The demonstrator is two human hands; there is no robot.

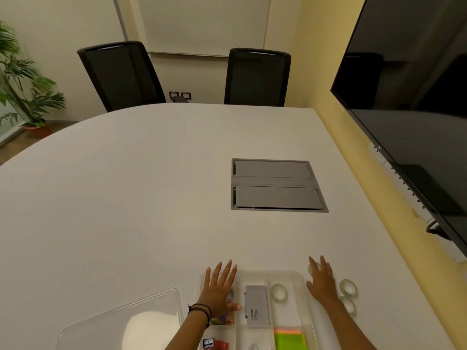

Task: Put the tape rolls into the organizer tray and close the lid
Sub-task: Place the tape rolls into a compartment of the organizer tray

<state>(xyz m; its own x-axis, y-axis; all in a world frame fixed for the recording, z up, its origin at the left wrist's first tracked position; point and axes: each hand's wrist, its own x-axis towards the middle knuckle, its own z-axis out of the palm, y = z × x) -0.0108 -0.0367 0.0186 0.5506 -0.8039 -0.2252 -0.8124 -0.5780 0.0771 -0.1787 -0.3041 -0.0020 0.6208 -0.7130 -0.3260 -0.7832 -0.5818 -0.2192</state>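
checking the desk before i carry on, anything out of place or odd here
Nothing is spilled or damaged. Two clear tape rolls lie on the white table, right of the clear plastic organizer tray; one roll is inside. The transparent lid lies off, left of the tray.

The organizer tray (252, 275) and its lid (121, 322) were of clear, glossy plastic. The tape rolls (349, 287) looked transparent and shiny. The table (126, 198) was smooth, matt white, with a matt grey metal panel (275, 184).
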